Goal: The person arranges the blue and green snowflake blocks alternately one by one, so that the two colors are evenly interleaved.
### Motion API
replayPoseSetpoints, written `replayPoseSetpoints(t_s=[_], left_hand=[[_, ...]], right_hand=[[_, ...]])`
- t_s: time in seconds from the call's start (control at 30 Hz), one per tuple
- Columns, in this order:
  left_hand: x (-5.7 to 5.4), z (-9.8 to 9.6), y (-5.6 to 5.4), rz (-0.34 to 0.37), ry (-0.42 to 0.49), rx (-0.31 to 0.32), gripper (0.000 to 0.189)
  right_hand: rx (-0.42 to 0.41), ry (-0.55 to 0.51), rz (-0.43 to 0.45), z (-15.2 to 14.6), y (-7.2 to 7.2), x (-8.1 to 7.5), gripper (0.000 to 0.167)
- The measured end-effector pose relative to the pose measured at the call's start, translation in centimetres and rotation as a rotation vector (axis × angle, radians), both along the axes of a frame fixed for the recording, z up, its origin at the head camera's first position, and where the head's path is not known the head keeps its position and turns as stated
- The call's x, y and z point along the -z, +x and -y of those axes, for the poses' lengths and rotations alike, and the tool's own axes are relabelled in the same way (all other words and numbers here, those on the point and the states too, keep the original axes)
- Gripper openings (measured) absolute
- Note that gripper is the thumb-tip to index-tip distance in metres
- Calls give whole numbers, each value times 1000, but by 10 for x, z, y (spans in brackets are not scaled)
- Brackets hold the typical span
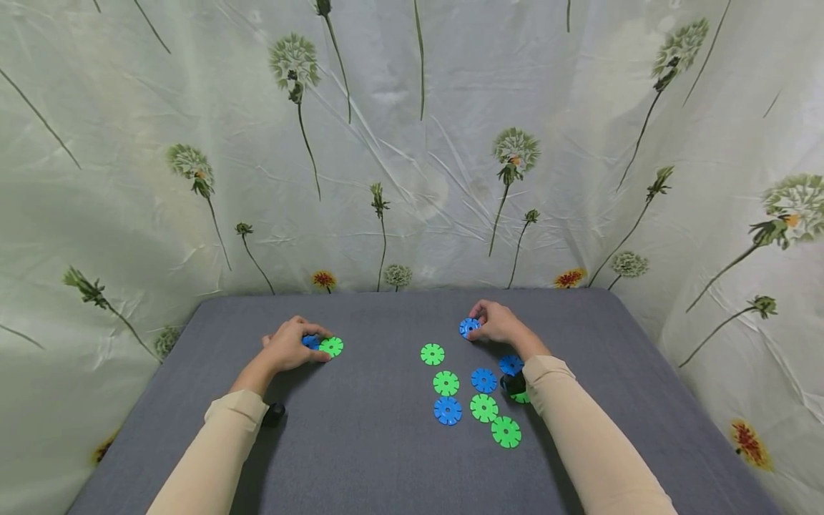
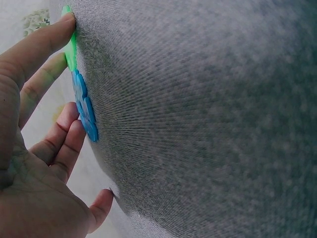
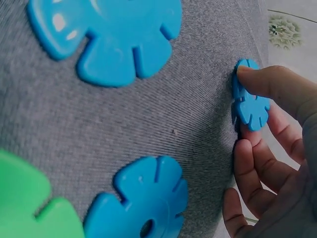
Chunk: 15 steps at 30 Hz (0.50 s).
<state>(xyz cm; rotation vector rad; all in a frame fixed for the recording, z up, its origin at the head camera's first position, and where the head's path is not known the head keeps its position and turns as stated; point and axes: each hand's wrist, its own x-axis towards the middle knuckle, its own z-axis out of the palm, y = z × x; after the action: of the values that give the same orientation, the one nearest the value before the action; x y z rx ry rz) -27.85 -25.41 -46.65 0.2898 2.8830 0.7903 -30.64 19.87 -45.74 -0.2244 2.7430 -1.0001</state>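
Note:
Notched, flower-like plastic discs lie on the grey cloth. At the left, my left hand [image 1: 287, 347] pinches a green disc [image 1: 332, 347] between thumb and finger, near the cloth. A blue disc [image 2: 85, 106] adjoins the green one, partly hidden under the fingers in the head view, with other fingertips right at its edge. My right hand [image 1: 501, 324], farther back at the right, pinches a blue disc [image 3: 253, 106] by its edge between thumb and fingers. That disc is tilted up from the cloth.
Several loose discs lie right of centre, including a green disc [image 1: 433, 354], a blue disc [image 1: 448, 410] and a green disc [image 1: 506, 432]. Another blue disc [image 1: 511, 365] lies beside the right wrist, where a green disc [image 1: 522, 397] is partly covered. A flowered curtain [image 1: 425, 157] hangs behind the table [image 1: 373, 458].

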Motion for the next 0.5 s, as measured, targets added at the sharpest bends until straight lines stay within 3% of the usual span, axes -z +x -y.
replayPoseSetpoints(t_s=[0.17,0.5], left_hand=[[0,-1,1,0,9,-1,41],[-2,-1,4,-6,8,-2,43]], right_hand=[[10,-26,2,-1,2,1,39],[-68,-36,13,-6,1,-2,48]])
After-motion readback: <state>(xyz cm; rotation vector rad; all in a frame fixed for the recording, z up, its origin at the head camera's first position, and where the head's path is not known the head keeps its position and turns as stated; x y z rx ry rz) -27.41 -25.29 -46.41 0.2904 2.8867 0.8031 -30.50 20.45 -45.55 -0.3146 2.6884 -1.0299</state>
